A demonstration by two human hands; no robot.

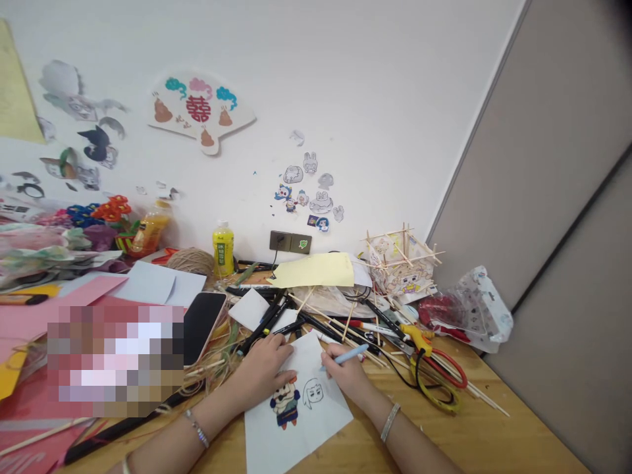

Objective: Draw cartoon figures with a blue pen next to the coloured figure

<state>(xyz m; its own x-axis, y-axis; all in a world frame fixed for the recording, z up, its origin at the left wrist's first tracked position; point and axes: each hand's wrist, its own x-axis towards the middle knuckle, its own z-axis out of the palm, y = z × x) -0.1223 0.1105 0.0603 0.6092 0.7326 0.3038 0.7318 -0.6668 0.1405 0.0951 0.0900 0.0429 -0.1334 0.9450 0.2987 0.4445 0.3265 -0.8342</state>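
Observation:
A sheet of white paper [276, 447] lies on the wooden table in front of me. It bears a coloured cartoon figure [285, 409] and, to its right, a black outline drawing of a head with hair [313, 394]. My left hand [264, 370] rests flat over the sheet's upper left part, fingers stretched out. In my right hand [343, 374] is a light blue pen [351, 353], pinched between the fingers above the head drawing. The pen's tip is too small to make out against the paper.
Black markers [269, 316], wooden sticks [348, 322] and scissors [419, 342] crowd the table behind the sheet. A phone [203, 327] lies left, a yellow-green bottle [223, 249] by the wall. A stick-framed paper lantern [402, 263] and a plastic bag [474, 309] stand at right.

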